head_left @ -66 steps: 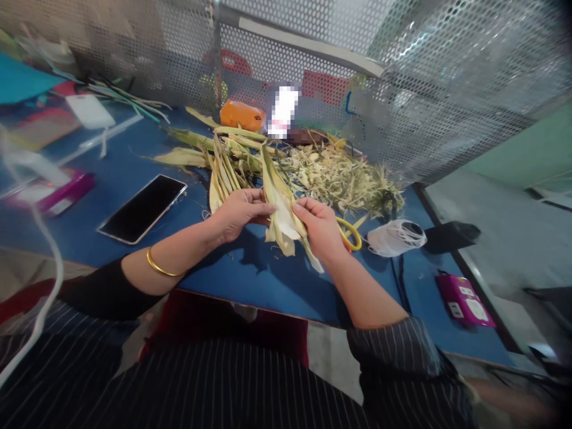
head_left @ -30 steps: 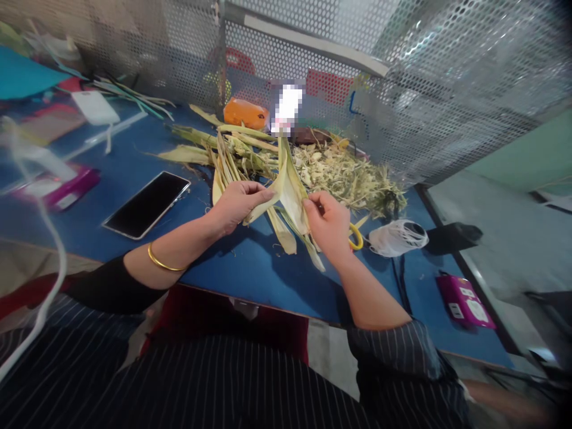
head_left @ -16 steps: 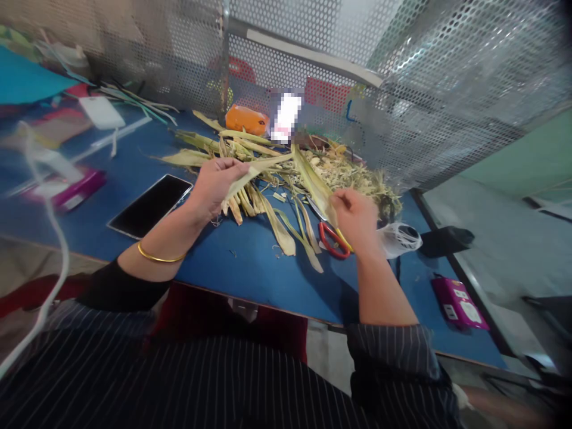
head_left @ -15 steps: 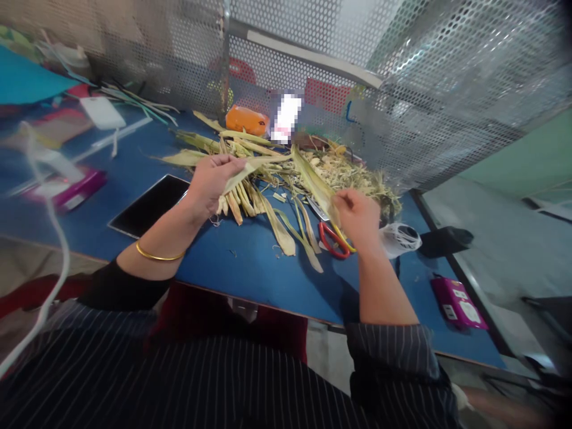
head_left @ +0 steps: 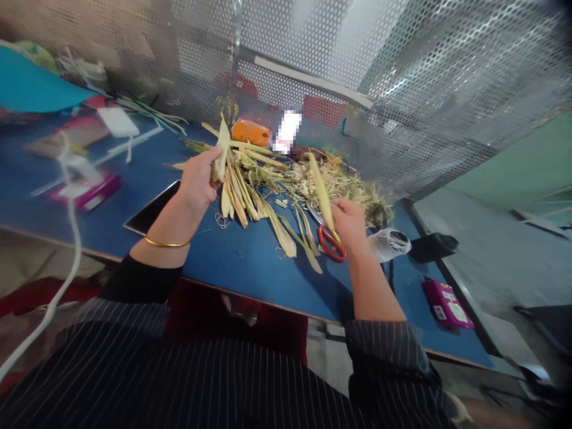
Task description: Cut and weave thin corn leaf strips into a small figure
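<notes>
Pinched in my left hand [head_left: 199, 179] is a pale dried leaf [head_left: 223, 146], its tip pointing up. My right hand [head_left: 351, 225] is closed on the lower end of another long, yellow-green dried leaf [head_left: 320, 186], which slants up and away. Between the hands, a spread of dried leaf strips [head_left: 239, 193] lies on the blue table [head_left: 263, 274]. Red-handled scissors [head_left: 333, 245] rest just left of my right hand, partly covered by the leaf. Behind that hand is a heap of shredded leaf bits [head_left: 353, 182].
A perforated metal screen [head_left: 308, 36] closes off the back. An orange packet [head_left: 251, 131] and a lit, blurred-out screen [head_left: 286, 132] stand before it. A black tablet [head_left: 152, 208] lies left, a clear plastic-wrapped roll [head_left: 389, 244] and purple packet [head_left: 448, 304] right. A white cable [head_left: 74, 250] crosses at left.
The leaf in my left hand has swung from pointing right to standing upright, and that hand has shifted slightly left. The leaf in my right hand now looks narrower. The view has turned slightly.
</notes>
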{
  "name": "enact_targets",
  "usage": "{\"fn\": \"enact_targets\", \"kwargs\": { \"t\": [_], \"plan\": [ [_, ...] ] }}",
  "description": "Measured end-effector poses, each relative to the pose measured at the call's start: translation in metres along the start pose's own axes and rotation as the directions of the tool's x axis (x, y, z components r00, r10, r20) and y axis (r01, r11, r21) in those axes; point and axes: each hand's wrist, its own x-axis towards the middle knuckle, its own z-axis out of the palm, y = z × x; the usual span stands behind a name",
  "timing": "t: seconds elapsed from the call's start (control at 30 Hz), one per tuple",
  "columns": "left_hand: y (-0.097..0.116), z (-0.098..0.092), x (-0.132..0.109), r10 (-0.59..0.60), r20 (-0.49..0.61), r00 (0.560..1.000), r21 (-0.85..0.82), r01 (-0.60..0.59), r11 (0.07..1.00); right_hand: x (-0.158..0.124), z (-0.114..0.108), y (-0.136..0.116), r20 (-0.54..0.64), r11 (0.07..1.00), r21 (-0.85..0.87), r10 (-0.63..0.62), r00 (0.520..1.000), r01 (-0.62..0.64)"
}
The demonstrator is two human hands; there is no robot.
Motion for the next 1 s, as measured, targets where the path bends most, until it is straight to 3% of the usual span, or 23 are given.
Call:
{"fn": "enact_targets", "kwargs": {
  "t": [0.07,0.13,0.23,0.33,0.4,0.5,0.57,0.77,0.9,1.0],
  "plan": [
    [-0.002,0.01,-0.011,0.057,-0.039,0.998,-0.117,-0.061,0.991,-0.006,0.025,-0.007,0.112,0.997,0.072,-0.022,0.994,0.014],
    [-0.002,0.018,-0.022,0.093,0.031,0.995,-0.158,-0.087,0.984,-0.008,0.049,-0.014,0.197,0.996,0.048,-0.088,0.977,0.08],
    [-0.003,0.025,-0.035,0.11,0.147,0.983,-0.169,-0.085,0.982,-0.001,0.074,-0.026,0.189,0.977,0.023,-0.21,0.959,0.21],
    [-0.009,0.031,-0.044,0.112,0.233,0.966,-0.139,-0.081,0.987,0.002,0.084,-0.035,0.157,0.927,0.012,-0.373,0.915,0.376],
    [-0.013,0.034,-0.049,0.115,0.287,0.951,-0.075,-0.097,0.992,-0.004,0.086,-0.039,0.218,0.942,0.126,-0.331,0.918,0.309],
    [-0.019,0.039,-0.057,0.123,0.35,0.929,0.028,-0.142,0.99,-0.021,0.087,-0.04,0.408,0.942,0.336,-0.16,0.899,0.015],
    [-0.021,0.041,-0.062,0.13,0.377,0.917,0.093,-0.177,0.98,-0.033,0.085,-0.039,0.43,0.921,0.383,-0.111,0.896,-0.07],
    [-0.031,0.045,-0.064,0.091,0.464,0.881,0.241,-0.224,0.944,-0.046,0.068,-0.035,0.338,0.946,0.325,-0.12,0.934,0.004],
    [-0.04,0.048,-0.066,0.059,0.498,0.865,0.287,-0.229,0.93,-0.051,0.061,-0.026,0.416,0.944,0.326,-0.094,0.904,-0.052],
    [-0.046,0.05,-0.068,0.045,0.504,0.862,0.296,-0.222,0.929,-0.053,0.064,-0.016,0.406,0.961,0.277,-0.093,0.909,-0.026]
  ]
}}
